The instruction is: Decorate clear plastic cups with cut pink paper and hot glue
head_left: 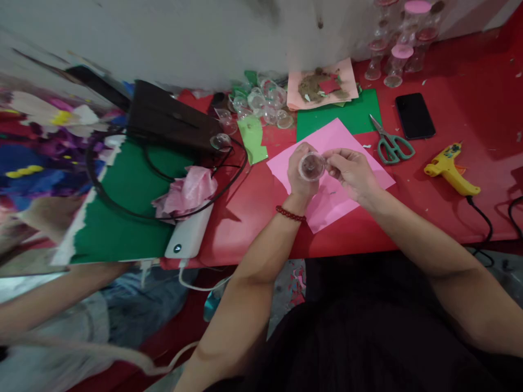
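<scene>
My left hand [301, 177] is wrapped round a small clear plastic cup [312, 166], its round mouth turned up toward me. At the cup's right rim, my right hand [350, 173] has thumb and fingertips pinched together; whether they grip the rim or something small is hidden. Both hands are above a sheet of pink paper [327, 209] on the red table. Right of the sheet lie green-handled scissors [390, 142], blades pointing to the back. A yellow glue gun [451, 171] rests farther right, its cord running off the front edge.
Clear cups [265, 100] are heaped at the back, near stacked cup pieces with pink lids [402, 51]. A phone [415, 115] lies back right. Left are a dark box [171, 117], a looped black cable, pink crumpled fabric [190, 190] and a white power bank [188, 234]. Another person's arm [61, 294] reaches in.
</scene>
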`<state>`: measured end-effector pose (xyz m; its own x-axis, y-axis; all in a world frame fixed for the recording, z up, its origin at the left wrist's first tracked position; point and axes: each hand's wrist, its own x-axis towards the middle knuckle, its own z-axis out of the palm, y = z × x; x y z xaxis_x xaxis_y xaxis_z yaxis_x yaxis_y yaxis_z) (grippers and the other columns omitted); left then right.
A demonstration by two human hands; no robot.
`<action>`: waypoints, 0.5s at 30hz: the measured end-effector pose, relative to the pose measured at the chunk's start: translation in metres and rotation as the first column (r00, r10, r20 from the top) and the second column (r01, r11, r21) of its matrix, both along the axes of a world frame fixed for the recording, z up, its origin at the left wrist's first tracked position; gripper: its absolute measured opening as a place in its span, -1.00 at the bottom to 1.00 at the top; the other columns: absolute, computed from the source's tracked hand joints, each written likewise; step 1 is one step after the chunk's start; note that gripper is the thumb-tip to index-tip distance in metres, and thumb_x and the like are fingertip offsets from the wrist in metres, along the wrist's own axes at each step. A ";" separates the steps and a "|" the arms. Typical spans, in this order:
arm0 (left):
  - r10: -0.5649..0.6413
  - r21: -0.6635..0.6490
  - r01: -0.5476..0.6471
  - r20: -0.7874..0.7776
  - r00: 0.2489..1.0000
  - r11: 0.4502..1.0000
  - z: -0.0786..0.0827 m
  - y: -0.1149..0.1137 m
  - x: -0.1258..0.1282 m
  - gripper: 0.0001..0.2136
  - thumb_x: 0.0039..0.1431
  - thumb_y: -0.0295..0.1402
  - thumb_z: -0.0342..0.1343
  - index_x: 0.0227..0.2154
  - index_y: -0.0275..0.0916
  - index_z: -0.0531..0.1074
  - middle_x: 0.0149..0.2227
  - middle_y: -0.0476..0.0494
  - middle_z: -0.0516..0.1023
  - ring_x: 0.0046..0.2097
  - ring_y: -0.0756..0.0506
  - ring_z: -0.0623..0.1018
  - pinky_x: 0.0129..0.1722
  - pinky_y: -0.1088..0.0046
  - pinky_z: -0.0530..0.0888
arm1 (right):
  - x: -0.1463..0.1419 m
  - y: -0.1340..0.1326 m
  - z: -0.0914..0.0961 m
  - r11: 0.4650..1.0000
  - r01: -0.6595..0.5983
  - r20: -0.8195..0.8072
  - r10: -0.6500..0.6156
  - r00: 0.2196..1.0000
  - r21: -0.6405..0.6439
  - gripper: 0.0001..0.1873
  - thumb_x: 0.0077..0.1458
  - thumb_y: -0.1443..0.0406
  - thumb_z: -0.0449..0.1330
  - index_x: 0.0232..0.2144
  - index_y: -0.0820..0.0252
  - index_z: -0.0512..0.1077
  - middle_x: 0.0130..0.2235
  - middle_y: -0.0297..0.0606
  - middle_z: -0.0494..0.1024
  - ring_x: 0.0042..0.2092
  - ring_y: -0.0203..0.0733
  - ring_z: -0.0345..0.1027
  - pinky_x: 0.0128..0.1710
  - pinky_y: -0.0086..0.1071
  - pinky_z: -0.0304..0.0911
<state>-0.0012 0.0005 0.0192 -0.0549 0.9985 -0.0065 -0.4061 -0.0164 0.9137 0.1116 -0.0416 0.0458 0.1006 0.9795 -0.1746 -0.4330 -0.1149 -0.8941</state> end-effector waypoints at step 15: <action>-0.081 0.134 0.072 0.066 0.995 0.988 -0.003 0.009 -0.004 -0.54 0.36 -0.10 0.20 -0.61 -0.18 0.27 -0.54 0.01 0.29 -0.52 0.04 0.29 -0.51 0.46 0.32 | 0.006 -0.002 -0.001 0.976 -0.069 0.284 0.007 0.959 0.207 -0.86 0.21 0.28 0.36 -0.40 0.13 0.51 -0.49 -0.45 0.49 -0.48 -0.42 0.32 -0.48 -0.47 0.25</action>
<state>-0.0048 0.0097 0.0162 0.0177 0.9922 0.1236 -0.4743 -0.1004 0.8746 0.1175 -0.0436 0.0445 0.0772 0.9947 0.0681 -0.1609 0.0799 -0.9837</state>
